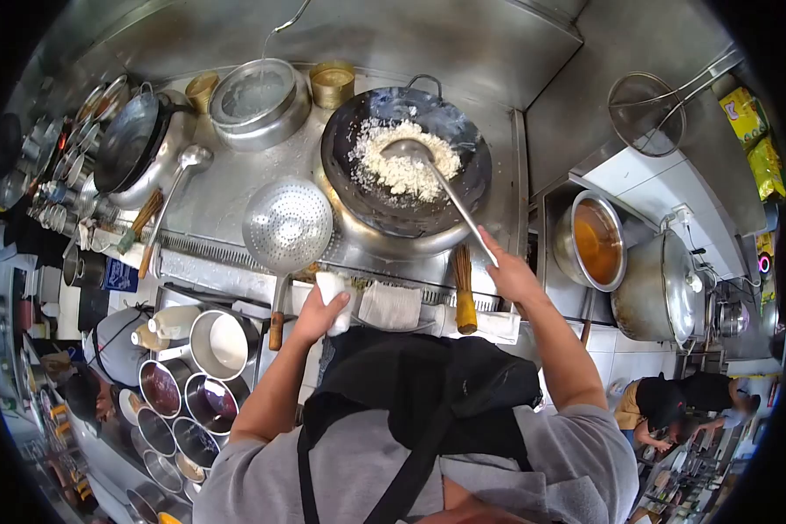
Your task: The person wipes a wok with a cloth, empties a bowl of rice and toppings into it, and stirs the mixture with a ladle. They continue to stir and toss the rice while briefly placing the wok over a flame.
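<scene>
My right hand (513,276) is closed around the handle end of a long metal ladle (452,194). The ladle's bowl rests in pale, crumbly food that looks like fried rice (410,179), inside a dark wok (467,205) on the stove. In my left hand (318,318) is a folded white cloth (334,293), gripped at the stove's front edge, apart from the wok. Just left of that hand lies a perforated skimmer (288,223) with a wooden handle. A bamboo brush (465,293) lies between my two hands.
Water runs from a spout into a metal pot (299,109) behind the skimmer. Another ladle (170,196) lies at left, near a stack of woks (131,140). Several sauce pots (223,349) stand lower left. At right are an orange-brown liquid pot (557,249) and a large lidded pot (651,297). People work at both sides.
</scene>
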A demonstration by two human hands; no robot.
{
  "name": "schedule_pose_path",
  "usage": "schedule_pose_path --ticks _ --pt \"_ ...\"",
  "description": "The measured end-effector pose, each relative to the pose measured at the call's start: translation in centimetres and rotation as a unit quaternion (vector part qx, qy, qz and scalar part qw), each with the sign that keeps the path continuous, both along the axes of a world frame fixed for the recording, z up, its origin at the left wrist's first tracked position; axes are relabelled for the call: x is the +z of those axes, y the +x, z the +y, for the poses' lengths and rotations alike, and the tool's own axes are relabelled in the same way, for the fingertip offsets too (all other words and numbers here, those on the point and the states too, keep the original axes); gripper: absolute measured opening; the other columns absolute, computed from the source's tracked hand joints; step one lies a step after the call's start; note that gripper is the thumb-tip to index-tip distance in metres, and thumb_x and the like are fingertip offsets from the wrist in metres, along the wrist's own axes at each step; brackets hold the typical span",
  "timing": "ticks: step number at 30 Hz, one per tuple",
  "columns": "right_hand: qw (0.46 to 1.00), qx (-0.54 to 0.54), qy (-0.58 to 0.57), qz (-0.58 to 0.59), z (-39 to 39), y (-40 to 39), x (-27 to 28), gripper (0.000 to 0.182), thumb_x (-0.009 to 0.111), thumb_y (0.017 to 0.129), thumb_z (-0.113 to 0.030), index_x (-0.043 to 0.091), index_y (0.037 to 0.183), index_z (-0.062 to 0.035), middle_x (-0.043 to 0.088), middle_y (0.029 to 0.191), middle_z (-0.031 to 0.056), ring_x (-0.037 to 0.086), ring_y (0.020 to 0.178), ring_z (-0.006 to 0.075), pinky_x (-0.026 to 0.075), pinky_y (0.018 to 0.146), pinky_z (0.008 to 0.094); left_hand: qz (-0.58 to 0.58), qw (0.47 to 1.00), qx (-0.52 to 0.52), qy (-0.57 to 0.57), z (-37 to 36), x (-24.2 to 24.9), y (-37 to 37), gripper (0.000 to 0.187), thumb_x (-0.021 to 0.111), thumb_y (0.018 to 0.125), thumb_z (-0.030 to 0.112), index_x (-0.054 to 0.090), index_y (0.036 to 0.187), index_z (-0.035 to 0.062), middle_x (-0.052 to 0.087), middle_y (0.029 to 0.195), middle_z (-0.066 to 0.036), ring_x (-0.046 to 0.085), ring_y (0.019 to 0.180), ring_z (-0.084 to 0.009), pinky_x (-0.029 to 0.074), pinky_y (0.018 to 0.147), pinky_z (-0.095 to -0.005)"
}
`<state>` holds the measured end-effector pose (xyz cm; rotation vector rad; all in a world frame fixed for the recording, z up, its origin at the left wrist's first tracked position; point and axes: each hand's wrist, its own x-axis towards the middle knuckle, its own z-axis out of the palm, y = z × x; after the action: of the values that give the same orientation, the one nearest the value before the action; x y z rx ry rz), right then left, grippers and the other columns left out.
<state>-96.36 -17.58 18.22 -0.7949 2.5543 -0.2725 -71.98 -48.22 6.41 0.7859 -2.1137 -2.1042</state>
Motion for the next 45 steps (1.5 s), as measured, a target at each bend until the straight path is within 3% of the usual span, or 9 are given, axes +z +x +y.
schedule_pose_path --ticks 8,11,19,28,31,33,38,41,45 --pt "0.993 -0.019 0.102 -0.062 2.0 3.7 -0.1 0.081 0.05 0.09 -0.011 0.005 0.152 -0.0379 0.063 0.088 0.0338 0.063 0.087 0.0477 0.047 0.082 0.0545 0.049 0.996 0.008 0.074 1.6 -0.3 -3.1 0.039 0.064 0.091 0.023 0.052 0.119 -0.0023 0.061 0.103 -0.008 0.055 0.093 -0.0162 0.045 0.086 -0.0331" --pt "0.997 -0.018 0.044 -0.059 1.3 3.4 2.5 0.082 0.05 0.09 -0.01 0.005 0.153 -0.0369 0.063 0.085 0.0333 0.064 0.085 0.0454 0.048 0.08 0.0534 0.036 0.999 -0.001 0.031 2.0 0.7 -3.7 0.037 0.063 0.092 0.023 0.052 0.117 -0.0019 0.06 0.102 -0.006 0.053 0.09 -0.0142 0.045 0.083 -0.0317" --pt "0.992 -0.007 0.112 -0.064 2.2 5.3 1.8 0.082 0.048 0.089 -0.009 0.005 0.153 -0.0356 0.065 0.083 0.028 0.063 0.077 0.0457 0.047 0.076 0.054 0.096 0.958 0.066 0.262 2.9 0.3 -6.2 0.03 0.057 0.098 0.02 0.052 0.12 0.001 0.061 0.104 -0.004 0.055 0.092 -0.0111 0.046 0.082 -0.0295" --pt "0.996 -0.022 0.081 -0.012 2.6 5.7 3.7 0.081 0.049 0.088 -0.009 0.008 0.153 -0.0357 0.065 0.088 0.0289 0.064 0.084 0.0445 0.047 0.079 0.0541 -0.018 0.928 0.12 0.353 3.4 0.6 -12.3 0.045 0.05 0.097 0.05 0.05 0.121 0.0114 0.063 0.1 -0.005 0.064 0.088 -0.0209 0.052 0.075 -0.0425" --pt "0.986 -0.036 0.163 -0.01 2.9 4.7 0.7 0.081 0.05 0.088 -0.008 0.008 0.153 -0.0369 0.066 0.092 0.0286 0.064 0.086 0.0443 0.048 0.081 0.0531 -0.047 0.918 0.101 0.382 3.8 -0.5 -15.7 0.049 0.05 0.094 0.058 0.052 0.113 0.0126 0.064 0.089 -0.005 0.065 0.074 -0.0205 0.05 0.058 -0.0392" --pt "0.998 -0.029 0.062 -0.005 2.8 3.5 1.2 0.08 0.049 0.089 -0.009 0.009 0.152 -0.0376 0.066 0.094 0.0289 0.064 0.088 0.0446 0.048 0.083 0.0533 -0.055 0.923 0.075 0.373 4.0 -1.0 -17.1 0.046 0.048 0.094 0.058 0.054 0.103 0.0137 0.063 0.078 -0.003 0.063 0.063 -0.0199 0.047 0.05 -0.0362" --pt "0.991 -0.09 0.096 0.003 2.3 4.4 3.2 0.087 0.051 0.088 -0.01 -0.001 0.152 -0.0398 0.065 0.095 0.0298 0.064 0.088 0.0459 0.048 0.083 0.055 -0.048 0.939 0.153 0.305 4.6 -2.0 -18.9 0.011 0.061 0.084 0.015 0.057 0.088 0.0053 0.061 0.072 -0.007 0.059 0.053 -0.0187 0.041 0.038 -0.0347" --pt "0.991 -0.047 0.126 0.006 2.7 1.7 -1.4 0.086 0.051 0.089 -0.011 0.001 0.152 -0.0407 0.066 0.093 0.0294 0.064 0.087 0.0461 0.049 0.082 0.0548 -0.043 0.941 0.182 0.282 4.7 -2.1 -19.2 0.011 0.059 0.082 0.012 0.057 0.087 0.0025 0.061 0.072 -0.008 0.06 0.053 -0.0198 0.042 0.038 -0.034" --pt "0.999 -0.011 0.021 0.041 1.4 1.9 1.0 0.086 0.051 0.089 -0.011 0.002 0.151 -0.042 0.065 0.094 0.0296 0.064 0.087 0.0461 0.049 0.08 0.0544 -0.005 0.947 0.176 0.269 3.6 -4.2 -19.0 0.012 0.059 0.08 0.011 0.058 0.087 0.001 0.061 0.073 -0.008 0.061 0.055 -0.0209 0.046 0.041 -0.036"
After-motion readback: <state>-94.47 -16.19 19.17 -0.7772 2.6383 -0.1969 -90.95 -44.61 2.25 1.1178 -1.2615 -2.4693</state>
